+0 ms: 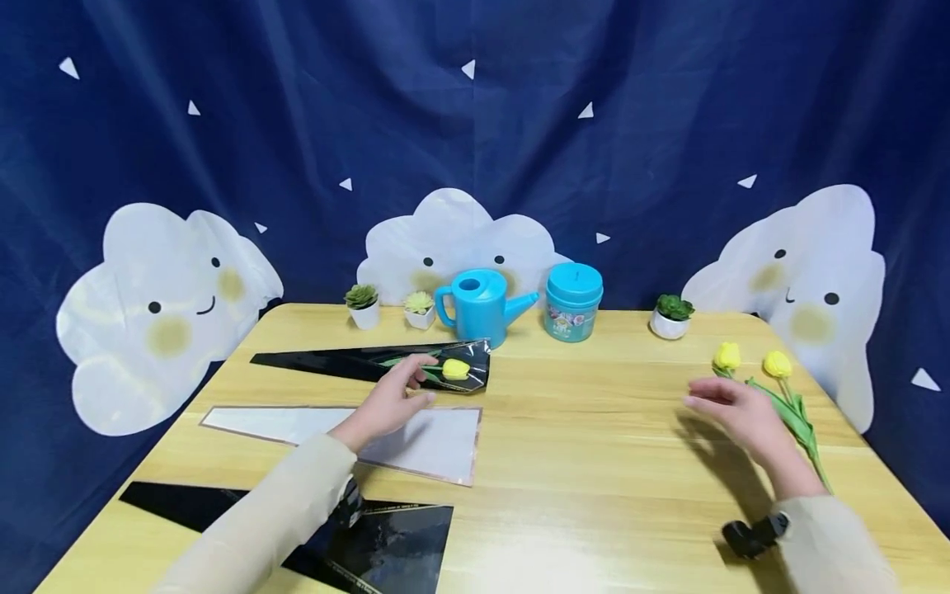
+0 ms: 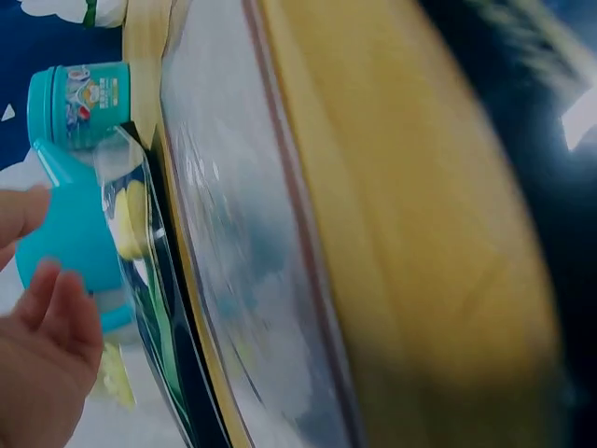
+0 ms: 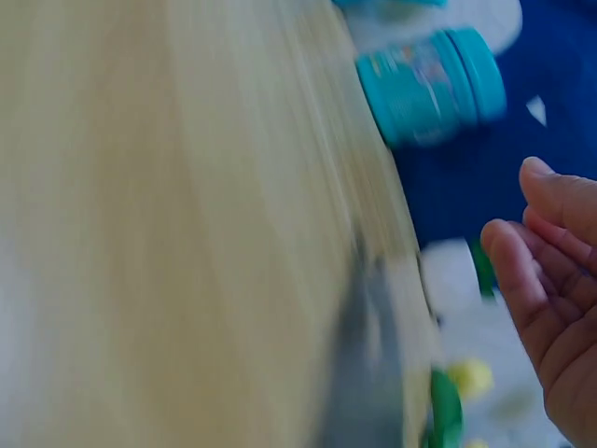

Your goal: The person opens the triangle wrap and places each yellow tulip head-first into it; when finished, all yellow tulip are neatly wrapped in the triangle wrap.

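My left hand (image 1: 391, 404) hovers over a white flower sleeve (image 1: 445, 445), its fingertips close to a black sleeve (image 1: 319, 360) that has one yellow tulip (image 1: 455, 370) in it. The left wrist view shows those fingers (image 2: 65, 308) relaxed and apart, with nothing between them. On the right, my other hand (image 1: 738, 412) is above the table beside two yellow tulips (image 1: 777, 364) with green stems. Its thumb and fingers (image 3: 522, 271) bend loosely around nothing in the right wrist view. A second black sleeve (image 1: 401, 544) lies flat under my left forearm.
Along the back of the wooden table (image 1: 579, 462) stand a blue watering can (image 1: 480, 305), a lidded blue tub (image 1: 573, 305) and small potted succulents (image 1: 671, 313). Behind them hangs a dark blue curtain (image 1: 534, 124) with cloud faces.
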A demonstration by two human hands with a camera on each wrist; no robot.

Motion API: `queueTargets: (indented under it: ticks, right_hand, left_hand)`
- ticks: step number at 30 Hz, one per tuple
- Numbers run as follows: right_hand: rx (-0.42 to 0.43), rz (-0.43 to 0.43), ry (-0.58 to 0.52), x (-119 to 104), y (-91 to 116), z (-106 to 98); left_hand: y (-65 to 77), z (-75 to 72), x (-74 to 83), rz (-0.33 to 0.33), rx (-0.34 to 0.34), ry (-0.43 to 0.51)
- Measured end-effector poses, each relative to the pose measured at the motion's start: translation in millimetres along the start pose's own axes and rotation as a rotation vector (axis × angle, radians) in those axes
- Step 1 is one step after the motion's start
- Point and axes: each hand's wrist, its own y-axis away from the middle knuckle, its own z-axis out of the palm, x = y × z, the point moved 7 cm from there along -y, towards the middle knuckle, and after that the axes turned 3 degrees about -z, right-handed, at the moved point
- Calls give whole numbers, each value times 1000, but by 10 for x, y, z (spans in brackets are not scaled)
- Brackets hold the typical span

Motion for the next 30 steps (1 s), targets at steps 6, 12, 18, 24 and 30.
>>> queueTargets:
  ticks: [6, 12, 18, 24, 30]
  right_hand:
    - [50, 95, 1, 369, 337, -279]
    - [86, 192, 16, 623, 544, -352]
    - [107, 163, 91, 696, 644, -418]
    - [70, 152, 156, 734, 672, -390]
    - [27, 180, 175, 810, 709, -335]
  left_hand:
    - [97, -72, -74, 10, -54, -60]
    - [152, -47, -144, 35, -131, -48]
    - [224, 38, -240, 14, -209, -51]
    - [254, 139, -326, 25, -264, -69]
    - [229, 180, -373, 15, -252, -56]
